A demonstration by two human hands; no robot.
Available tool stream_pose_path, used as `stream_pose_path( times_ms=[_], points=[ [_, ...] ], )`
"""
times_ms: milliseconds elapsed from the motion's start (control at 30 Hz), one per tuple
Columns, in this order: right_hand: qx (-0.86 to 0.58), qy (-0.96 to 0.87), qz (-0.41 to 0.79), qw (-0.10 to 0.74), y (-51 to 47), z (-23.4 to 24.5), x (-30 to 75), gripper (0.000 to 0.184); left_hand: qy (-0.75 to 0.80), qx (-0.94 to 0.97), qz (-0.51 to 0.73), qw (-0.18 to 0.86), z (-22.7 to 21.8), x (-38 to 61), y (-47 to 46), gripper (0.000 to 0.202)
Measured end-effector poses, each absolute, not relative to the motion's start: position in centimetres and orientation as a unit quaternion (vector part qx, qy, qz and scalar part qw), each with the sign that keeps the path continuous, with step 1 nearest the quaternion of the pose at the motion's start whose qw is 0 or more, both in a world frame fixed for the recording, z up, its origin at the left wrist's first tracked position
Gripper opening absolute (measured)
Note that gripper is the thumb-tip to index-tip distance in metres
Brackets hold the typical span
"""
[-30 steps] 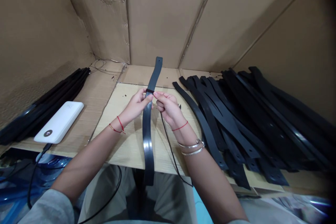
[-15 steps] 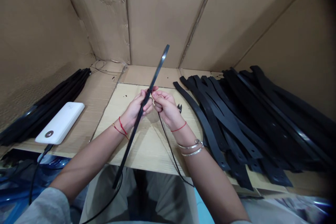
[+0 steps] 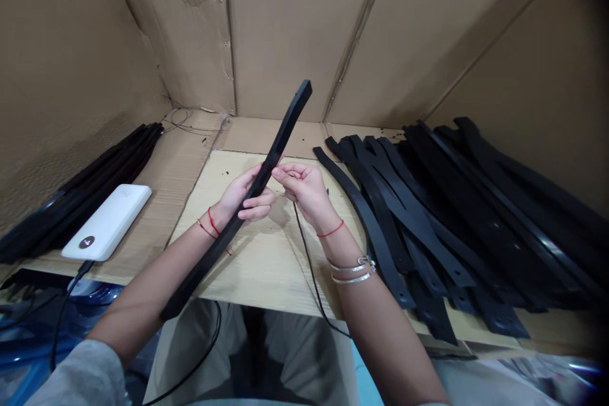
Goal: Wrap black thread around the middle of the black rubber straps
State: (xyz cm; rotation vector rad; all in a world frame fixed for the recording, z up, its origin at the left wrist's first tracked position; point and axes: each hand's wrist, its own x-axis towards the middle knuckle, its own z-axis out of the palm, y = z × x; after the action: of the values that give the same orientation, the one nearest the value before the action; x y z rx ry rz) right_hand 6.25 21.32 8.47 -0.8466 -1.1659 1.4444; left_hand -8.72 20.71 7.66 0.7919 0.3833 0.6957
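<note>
A long black strip [image 3: 285, 130], flat and slightly curved, slants upward across the middle of the view. My left hand [image 3: 245, 196] is closed around its middle, with fingers showing on both sides. My right hand [image 3: 304, 190] is closed in a pinch against the strip's right edge, just above the left fingers. From beneath the right palm a thin black cord [image 3: 307, 254] runs down over the table's front edge; its end at the fingertips is hidden. The tip of a small dark tool shows behind the right hand, mostly covered.
Many similar black strips [image 3: 404, 203] lie heaped on the right. Another bundle of black strips [image 3: 95, 184] lies left, beside a white power bank [image 3: 107, 222] with a cable plugged in. Thin cord [image 3: 183, 119] lies at the back left. Cardboard walls [image 3: 295, 32] enclose the table [image 3: 228, 279].
The strip has rolled from edge-on to showing its broad face, and its lower end has swung left over my left forearm. My right hand has shifted slightly right, still pinching.
</note>
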Motion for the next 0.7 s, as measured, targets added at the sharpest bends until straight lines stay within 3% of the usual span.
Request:
stream_pose_path(
  times_ms=[100,267,500,700],
  points=[
    [-0.359,-0.49,0.595,0.526,21.4,8.4,6.2,0.046,0.198,0.42,0.294,0.835,7.6,-8.9,20.9,0.075],
    [-0.363,-0.487,0.574,0.549,21.3,8.3,6.0,0.04,0.238,0.478,0.259,0.805,7.5,-8.8,20.8,0.07],
    [-0.349,-0.465,0.596,0.554,21.3,8.2,6.0,0.037,0.32,0.459,0.455,0.693,7.5,-7.1,20.3,0.053],
    [-0.349,-0.421,0.637,0.543,21.6,8.0,6.1,0.04,0.353,0.5,0.508,0.605,7.0,-6.4,20.4,0.057]
  ],
)
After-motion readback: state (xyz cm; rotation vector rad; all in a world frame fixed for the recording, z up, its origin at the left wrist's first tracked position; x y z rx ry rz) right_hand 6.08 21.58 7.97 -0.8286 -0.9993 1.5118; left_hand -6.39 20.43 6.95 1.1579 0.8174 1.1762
